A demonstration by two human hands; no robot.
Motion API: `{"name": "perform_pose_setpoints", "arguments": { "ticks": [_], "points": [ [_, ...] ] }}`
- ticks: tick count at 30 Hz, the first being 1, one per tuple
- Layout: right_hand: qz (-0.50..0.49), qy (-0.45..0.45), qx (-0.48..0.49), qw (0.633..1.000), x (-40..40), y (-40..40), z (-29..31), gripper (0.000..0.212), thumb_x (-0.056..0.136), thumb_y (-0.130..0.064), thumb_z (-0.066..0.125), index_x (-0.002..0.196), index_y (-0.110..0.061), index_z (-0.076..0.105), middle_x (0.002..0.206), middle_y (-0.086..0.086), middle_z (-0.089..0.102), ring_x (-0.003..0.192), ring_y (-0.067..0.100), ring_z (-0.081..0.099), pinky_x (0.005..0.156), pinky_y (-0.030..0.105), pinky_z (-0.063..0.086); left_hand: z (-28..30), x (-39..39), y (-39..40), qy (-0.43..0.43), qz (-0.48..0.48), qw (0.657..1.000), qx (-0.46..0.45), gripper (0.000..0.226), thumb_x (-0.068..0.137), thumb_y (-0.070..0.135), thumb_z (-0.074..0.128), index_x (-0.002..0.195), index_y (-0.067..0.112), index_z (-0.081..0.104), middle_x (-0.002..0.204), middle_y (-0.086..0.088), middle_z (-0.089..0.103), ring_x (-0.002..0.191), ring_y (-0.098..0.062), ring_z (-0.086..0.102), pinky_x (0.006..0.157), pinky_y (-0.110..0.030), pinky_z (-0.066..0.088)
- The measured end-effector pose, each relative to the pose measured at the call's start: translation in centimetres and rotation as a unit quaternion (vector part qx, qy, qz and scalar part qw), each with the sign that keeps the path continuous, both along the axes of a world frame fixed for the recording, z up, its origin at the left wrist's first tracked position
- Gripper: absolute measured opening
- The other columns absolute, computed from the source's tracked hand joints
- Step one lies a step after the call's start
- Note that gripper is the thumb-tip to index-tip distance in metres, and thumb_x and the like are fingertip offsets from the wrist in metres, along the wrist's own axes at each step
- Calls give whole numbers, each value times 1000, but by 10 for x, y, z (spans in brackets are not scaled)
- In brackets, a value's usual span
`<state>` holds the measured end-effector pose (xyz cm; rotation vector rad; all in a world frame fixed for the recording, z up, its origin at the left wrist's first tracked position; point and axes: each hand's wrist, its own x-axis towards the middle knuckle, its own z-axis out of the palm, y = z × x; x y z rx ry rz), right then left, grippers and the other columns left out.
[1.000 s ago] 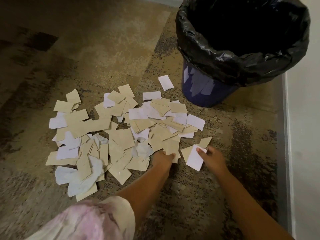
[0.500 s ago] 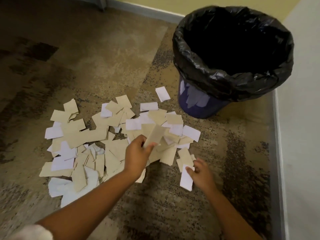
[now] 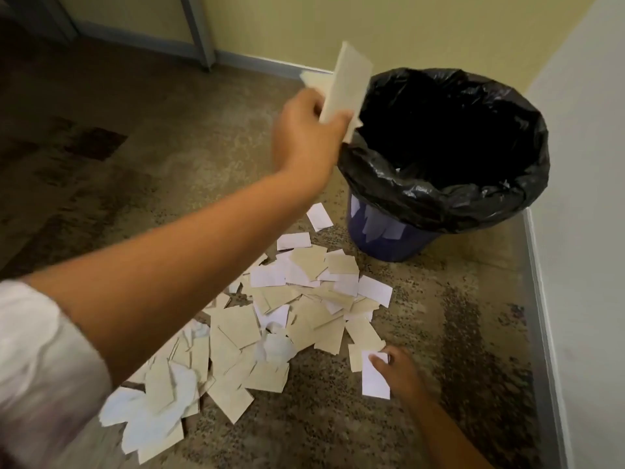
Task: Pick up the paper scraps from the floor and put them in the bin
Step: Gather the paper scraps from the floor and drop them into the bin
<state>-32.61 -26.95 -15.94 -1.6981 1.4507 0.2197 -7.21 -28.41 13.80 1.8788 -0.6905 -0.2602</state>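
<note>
Left hand (image 3: 306, 135) is raised just beside the bin (image 3: 443, 164) rim, fingers curled round a few tan scraps (image 3: 345, 88); they stand upright at the near-left edge of the bin mouth, not clearly over it. Right hand (image 3: 400, 372) is low on the floor (image 3: 169, 147), in front of the bin, thumb and fingers pinching a white scrap (image 3: 374, 380) at the pile's (image 3: 270, 326) edge. Most of the pile lies on the floor in front of the bin.

Risks (judgement only):
- Release this close to the rim: light paper flutters and lands outside.
- Several scraps in one pinch: one slips out early.
- Liner folds over the rim could catch a piece.
</note>
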Motion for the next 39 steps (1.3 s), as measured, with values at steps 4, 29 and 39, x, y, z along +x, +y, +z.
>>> {"name": "perform_pose_setpoints", "arguments": {
  "ticks": [4,29,39],
  "points": [
    [4,-3,4,1000,-2,-4,-4,34,90,-31,62,111,-5,61,108,10,57,92,16,50,75,22,37,23,-11,-53,46,-139,984,100,29,84,32,67,69,19,46,90,-3,60,84,-23,57,66,-27,43],
    [-304,-515,31,801,96,-140,284,40,87,-30,65,118,-8,52,115,10,61,87,14,70,66,25,58,-195,60,243,238,128,915,300,47,84,10,66,127,10,47,118,-24,59,100,-35,59,84,-42,49],
    [-207,-306,23,929,94,-7,206,37,90,-25,60,124,-11,53,105,1,62,87,12,65,60,24,59,-262,70,329,289,272,826,402,70,83,27,68,136,1,32,133,-25,44,116,-42,50,67,-43,47]
  ]
}}
